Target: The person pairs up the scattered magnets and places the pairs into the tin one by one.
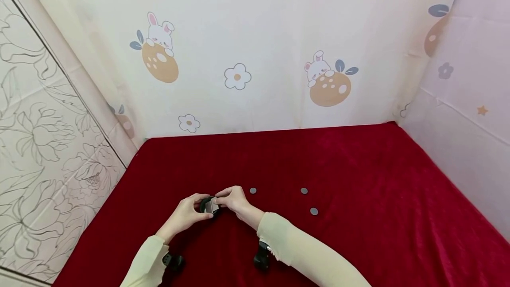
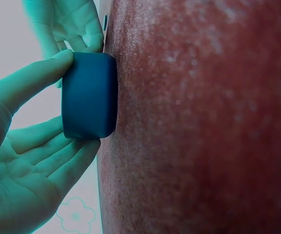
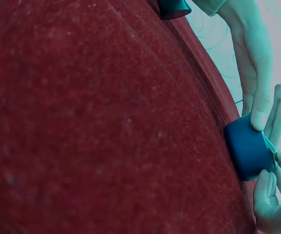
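Observation:
A small dark round container stands on the red cloth, with a pale grey interior. My left hand grips it by its sides, thumb on the near side and fingers on the far side. Its smooth wall fills the middle of the left wrist view. From the right, my right hand pinches a thin pale flap at the container's opening. In the right wrist view the flap rises from the container's edge, and other right fingertips touch or nearly touch the wall.
Flat grey discs lie on the red cloth: one just beyond my right hand, two more farther right. A printed curtain hangs behind the table. Dark wrist cameras hang under both forearms.

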Tool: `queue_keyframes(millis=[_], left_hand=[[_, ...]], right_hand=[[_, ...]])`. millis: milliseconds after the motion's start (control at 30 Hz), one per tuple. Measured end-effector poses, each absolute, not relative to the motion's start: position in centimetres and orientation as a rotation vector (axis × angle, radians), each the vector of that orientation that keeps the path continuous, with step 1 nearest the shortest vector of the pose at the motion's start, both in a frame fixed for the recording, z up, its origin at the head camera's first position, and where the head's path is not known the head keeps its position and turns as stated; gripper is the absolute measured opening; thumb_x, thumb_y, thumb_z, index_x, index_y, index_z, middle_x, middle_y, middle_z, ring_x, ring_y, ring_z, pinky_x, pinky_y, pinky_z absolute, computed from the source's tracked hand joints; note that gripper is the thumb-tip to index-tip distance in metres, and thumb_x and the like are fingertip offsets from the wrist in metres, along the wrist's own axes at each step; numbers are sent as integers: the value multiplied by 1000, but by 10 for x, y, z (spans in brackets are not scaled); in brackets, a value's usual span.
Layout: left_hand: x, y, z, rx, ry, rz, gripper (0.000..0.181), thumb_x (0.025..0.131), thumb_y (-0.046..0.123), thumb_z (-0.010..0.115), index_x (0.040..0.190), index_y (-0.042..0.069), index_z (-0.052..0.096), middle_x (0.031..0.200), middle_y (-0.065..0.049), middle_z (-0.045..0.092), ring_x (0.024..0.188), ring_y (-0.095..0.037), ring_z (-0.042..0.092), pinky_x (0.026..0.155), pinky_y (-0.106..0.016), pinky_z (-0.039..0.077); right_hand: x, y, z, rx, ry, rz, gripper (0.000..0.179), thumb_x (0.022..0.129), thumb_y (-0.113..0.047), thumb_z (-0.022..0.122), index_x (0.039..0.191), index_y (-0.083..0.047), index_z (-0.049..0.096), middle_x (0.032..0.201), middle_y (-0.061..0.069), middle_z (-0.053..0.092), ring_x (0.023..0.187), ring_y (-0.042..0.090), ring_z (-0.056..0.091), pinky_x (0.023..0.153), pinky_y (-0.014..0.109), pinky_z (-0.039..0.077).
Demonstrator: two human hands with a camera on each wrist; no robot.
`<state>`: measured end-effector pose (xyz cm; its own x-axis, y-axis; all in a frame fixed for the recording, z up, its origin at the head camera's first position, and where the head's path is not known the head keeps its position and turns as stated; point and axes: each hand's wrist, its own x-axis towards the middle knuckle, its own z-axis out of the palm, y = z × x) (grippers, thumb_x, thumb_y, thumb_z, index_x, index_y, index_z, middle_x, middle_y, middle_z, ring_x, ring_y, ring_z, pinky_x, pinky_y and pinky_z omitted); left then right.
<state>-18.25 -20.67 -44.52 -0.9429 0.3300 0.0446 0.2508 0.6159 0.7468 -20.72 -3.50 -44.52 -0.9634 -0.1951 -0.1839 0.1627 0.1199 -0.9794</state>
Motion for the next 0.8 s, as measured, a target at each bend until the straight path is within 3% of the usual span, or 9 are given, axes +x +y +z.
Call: queue_keyframes(millis=[400,800], left_hand=[[-181,-208,-447,486,2693,1287,55,73,24,72,117,0,52,114,-15,54,99,-29,56,77,-32,48],[-180,-206,-438,506,2720,1202,55,74,22,72,119,-1,51,115,-15,54,100,-27,56,79,-35,47]], right_hand=[[-207,-42,-447,-26,2217,-1839,15,69,1,72,83,5,69,82,9,61,59,14,57,55,25,49],[-205,-23,-436,-201,2060,-1831,20,74,4,66,93,11,64,81,15,63,74,26,63,64,32,52]])
